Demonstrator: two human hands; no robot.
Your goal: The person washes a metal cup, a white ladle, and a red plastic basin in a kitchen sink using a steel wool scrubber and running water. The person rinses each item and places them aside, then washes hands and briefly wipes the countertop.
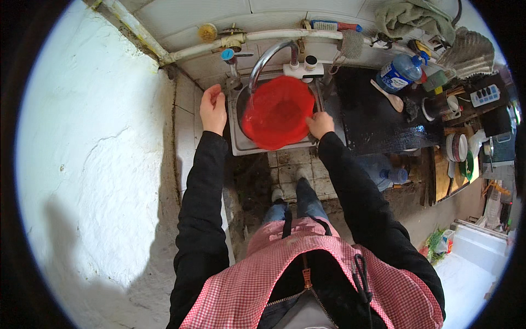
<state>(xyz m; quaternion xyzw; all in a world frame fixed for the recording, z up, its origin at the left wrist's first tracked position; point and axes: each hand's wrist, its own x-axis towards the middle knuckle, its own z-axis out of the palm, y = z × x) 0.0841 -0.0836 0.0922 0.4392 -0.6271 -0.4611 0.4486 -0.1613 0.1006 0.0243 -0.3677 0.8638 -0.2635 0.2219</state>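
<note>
A red plastic basin [279, 113], blurred at its edges, sits over the steel sink [242, 148] below the curved chrome faucet [263, 59]. My right hand [320, 124] grips the basin's right rim with thumb and fingers. Left of the basin, my left hand [213, 107] is raised near the sink's left edge, apart from the basin, fingers slightly curled and nothing seen in it. Just above that hand stands a tap valve with a blue cap [227, 54]. Whether water runs from the faucet cannot be made out.
Right of the sink, a black countertop [382, 119] bears a blue pump bottle [398, 74] and a pale spoon [388, 96]. A brush [335, 26] and cloths lie along the wall pipe [283, 35]. A white wall [102, 144] rises close on the left. Bowls [457, 147] stand farther right.
</note>
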